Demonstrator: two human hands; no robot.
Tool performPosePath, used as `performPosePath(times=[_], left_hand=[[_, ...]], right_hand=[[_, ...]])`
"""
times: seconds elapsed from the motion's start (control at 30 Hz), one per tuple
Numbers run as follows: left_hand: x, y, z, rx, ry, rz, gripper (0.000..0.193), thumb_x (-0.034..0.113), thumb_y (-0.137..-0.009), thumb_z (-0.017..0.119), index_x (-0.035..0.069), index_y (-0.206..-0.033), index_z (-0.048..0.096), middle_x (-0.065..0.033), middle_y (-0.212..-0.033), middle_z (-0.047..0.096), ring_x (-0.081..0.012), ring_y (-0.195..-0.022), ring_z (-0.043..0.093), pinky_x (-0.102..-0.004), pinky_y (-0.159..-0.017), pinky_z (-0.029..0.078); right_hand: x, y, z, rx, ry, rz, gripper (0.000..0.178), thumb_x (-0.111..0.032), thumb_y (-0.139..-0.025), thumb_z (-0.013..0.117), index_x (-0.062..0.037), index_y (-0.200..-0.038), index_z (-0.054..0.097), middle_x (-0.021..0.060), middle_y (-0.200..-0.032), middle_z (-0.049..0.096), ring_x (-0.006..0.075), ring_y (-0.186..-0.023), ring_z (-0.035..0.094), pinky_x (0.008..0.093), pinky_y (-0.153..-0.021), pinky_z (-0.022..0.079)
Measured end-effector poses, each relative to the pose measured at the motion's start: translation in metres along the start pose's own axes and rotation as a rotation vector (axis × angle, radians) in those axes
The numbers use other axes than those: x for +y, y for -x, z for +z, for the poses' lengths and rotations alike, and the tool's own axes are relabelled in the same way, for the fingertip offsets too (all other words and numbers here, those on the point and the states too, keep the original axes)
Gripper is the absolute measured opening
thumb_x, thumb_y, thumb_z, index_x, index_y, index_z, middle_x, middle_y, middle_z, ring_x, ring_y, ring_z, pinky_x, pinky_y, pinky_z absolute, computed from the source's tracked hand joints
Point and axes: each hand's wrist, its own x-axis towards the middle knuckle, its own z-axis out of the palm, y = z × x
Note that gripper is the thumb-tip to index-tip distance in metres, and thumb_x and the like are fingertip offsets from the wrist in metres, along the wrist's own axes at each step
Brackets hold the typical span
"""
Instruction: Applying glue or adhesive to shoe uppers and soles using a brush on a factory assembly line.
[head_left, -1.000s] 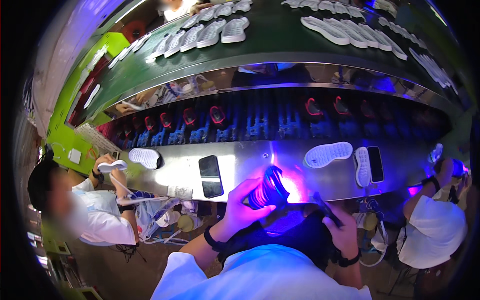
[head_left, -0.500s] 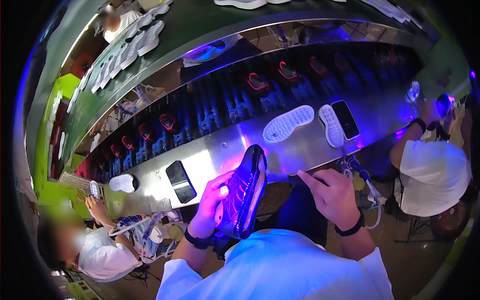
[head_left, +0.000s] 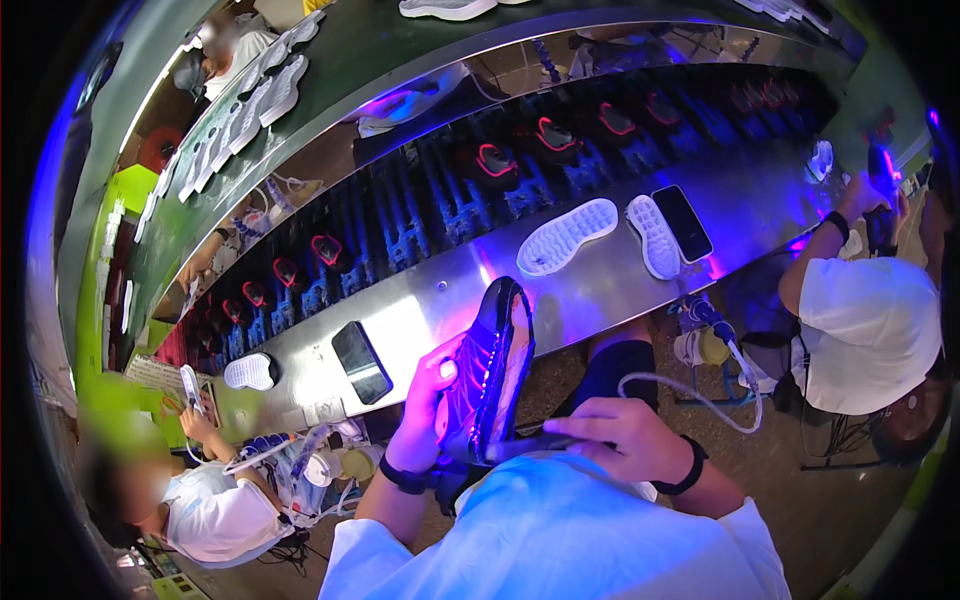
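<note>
My left hand (head_left: pixel 428 408) is wrapped round a dark shoe upper (head_left: pixel 478 385), held upright in front of my body. Purple and pink light falls on the upper, and its pale underside edge faces right. In my right hand (head_left: pixel 625 440), fingers closed, is a thin brush-like tool (head_left: pixel 520 446). Its far end lies against or very close to the lower end of the shoe; contact cannot be told for sure. Beyond the shoe, a white shoe sole (head_left: pixel 568 237) lies on the metal bench, with a second white sole (head_left: pixel 654 238) standing on edge or tilted beside it.
The metal bench (head_left: pixel 420 318) carries a phone (head_left: pixel 361 362) at left, another phone (head_left: pixel 683 222) at right and a small white sole (head_left: pixel 249 371). Behind runs a dark rack holding shoes (head_left: pixel 495 162). Co-workers sit left (head_left: pixel 215 505) and right (head_left: pixel 865 335). A hose (head_left: pixel 690 400) loops nearby.
My right hand has come left and toward my body, bringing the tool from beside the shoe's middle to its lower end. My left hand still holds the shoe, slightly shifted.
</note>
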Motion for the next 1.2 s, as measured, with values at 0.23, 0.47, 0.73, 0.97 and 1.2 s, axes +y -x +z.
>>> performPosePath(times=[0.23, 0.47, 0.73, 0.97, 1.2], left_hand=[[-0.007, -0.005, 0.005, -0.113, 0.152, 0.025, 0.075, 0.042, -0.094, 0.067, -0.009, -0.144, 0.046, -0.0162, -0.125, 0.067, -0.0194, -0.107, 0.071, -0.0311, -0.095, 0.058], [-0.014, -0.004, 0.010, -0.011, 0.110, 0.081, 0.078, 0.044, -0.088, 0.069, -0.010, -0.140, 0.049, -0.0182, -0.124, 0.068, -0.0199, -0.106, 0.072, -0.0314, -0.094, 0.059], [-0.013, 0.000, -0.010, -0.059, -0.078, 0.218, 0.079, 0.035, -0.091, 0.066, -0.010, -0.151, 0.042, -0.0192, -0.137, 0.062, -0.0238, -0.123, 0.063, -0.0377, -0.108, 0.048], [-0.018, -0.002, -0.004, -0.042, -0.079, 0.243, 0.079, 0.038, -0.091, 0.065, -0.011, -0.150, 0.043, -0.0180, -0.135, 0.063, -0.0229, -0.122, 0.065, -0.0362, -0.105, 0.050], [-0.035, -0.002, 0.000, -0.042, 0.087, 0.159, 0.079, 0.043, -0.091, 0.065, -0.010, -0.146, 0.046, -0.0182, -0.131, 0.065, -0.0229, -0.116, 0.068, -0.0355, -0.102, 0.053]], right_hand=[[0.004, 0.010, -0.002, 0.239, -0.155, 0.280, 0.056, 0.002, -0.091, 0.070, -0.0026, -0.145, 0.057, 0.0141, -0.094, 0.074, 0.0240, -0.082, 0.073, 0.0300, -0.078, 0.055], [-0.002, 0.007, -0.004, 0.195, -0.172, 0.373, 0.049, -0.003, -0.098, 0.062, -0.0009, -0.146, 0.054, 0.0151, -0.093, 0.074, 0.0243, -0.085, 0.074, 0.0321, -0.081, 0.055], [-0.020, -0.004, -0.007, 0.089, 0.132, 0.291, 0.051, -0.005, -0.093, 0.065, -0.0038, -0.143, 0.057, 0.0152, -0.091, 0.068, 0.0332, -0.074, 0.068, 0.0380, -0.069, 0.055], [-0.019, -0.011, 0.006, 0.265, 0.425, 0.203, 0.051, -0.006, -0.086, 0.071, -0.0088, -0.137, 0.065, 0.0095, -0.086, 0.064, 0.0284, -0.068, 0.064, 0.0404, -0.060, 0.052], [-0.005, -0.014, 0.010, 0.479, 0.510, 0.143, 0.055, 0.000, -0.080, 0.074, -0.0136, -0.133, 0.069, 0.0074, -0.086, 0.064, 0.0268, -0.068, 0.064, 0.0377, -0.059, 0.052]])
